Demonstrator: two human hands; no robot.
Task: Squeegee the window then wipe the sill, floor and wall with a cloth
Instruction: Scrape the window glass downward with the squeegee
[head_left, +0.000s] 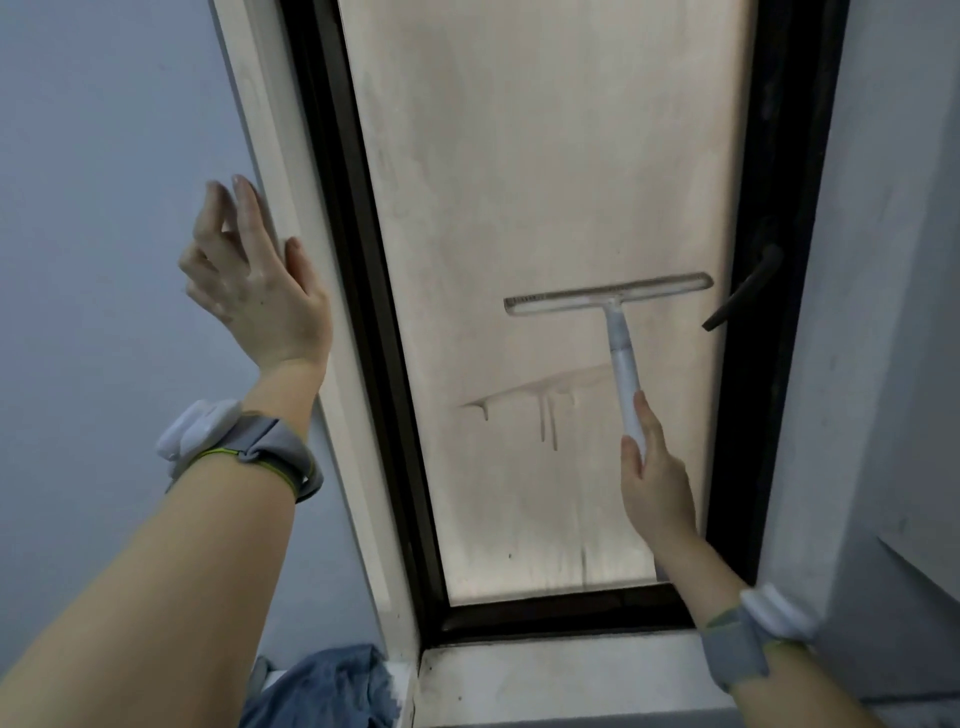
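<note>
My right hand (657, 483) grips the squeegee (608, 297) low on its handle. My left hand (254, 280) lies open, fingers resting on the pale frame (332, 395). The sill (545, 680) below looks unwiped. The blade sits flat on the glass (545, 156) at mid-height, above a drip line (540, 395). I'd say I'm still squeegeeing, and next comes a steady downward pull through those drips

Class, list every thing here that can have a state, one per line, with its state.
Window glass: smeared, drip runs below mid-pane.
Squeegee: blade on the glass, handle held.
Right hand: grips the squeegee handle.
Left hand: open, fingers on the pale side frame.
Window handle: angled downward.
Sill: dirty.
</note>
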